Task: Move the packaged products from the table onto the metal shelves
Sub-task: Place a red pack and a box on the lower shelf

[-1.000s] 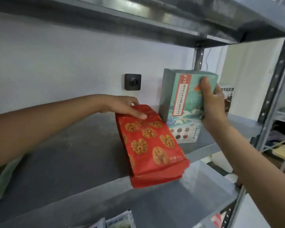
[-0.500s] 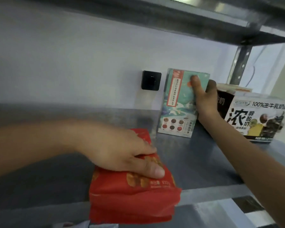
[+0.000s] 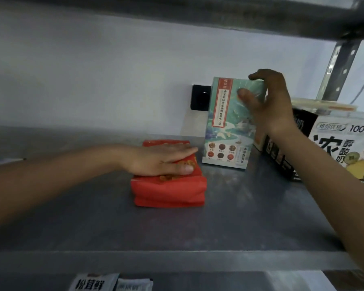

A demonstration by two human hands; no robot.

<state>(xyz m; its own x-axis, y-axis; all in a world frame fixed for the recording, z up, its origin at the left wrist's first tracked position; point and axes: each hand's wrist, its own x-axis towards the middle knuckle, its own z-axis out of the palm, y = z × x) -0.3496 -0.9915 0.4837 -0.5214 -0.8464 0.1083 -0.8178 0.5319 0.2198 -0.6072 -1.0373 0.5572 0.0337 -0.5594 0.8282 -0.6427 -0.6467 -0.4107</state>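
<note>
Red foil first: the red packet (image 3: 168, 185), which a second ago hung over the near edge of the metal shelf (image 3: 177, 232), now lies flat and wholly on it, pushed farther in toward the wall. The left hand (image 3: 162, 160) has gone from fingertips at the packet's far end to lying flat on top, fingers straight and pressing down, gripping nothing. The green box (image 3: 225, 127) stands upright at the far side, just right of the packet and apart from it. The right hand (image 3: 269, 106) has slid up from the box's front to its top right corner, where it holds it with the thumb on the front face and the fingers curled over the top. Both products look placed, so I judge this step nearly done; what remains is to let go and fetch more from the table, which is out of view

Counted: one red packet, one green box, one yoghurt carton (image 3: 334, 148) at the right, cut by the frame, two sachets (image 3: 111, 282) on the level below, and one black wall socket (image 3: 53, 99)
</note>
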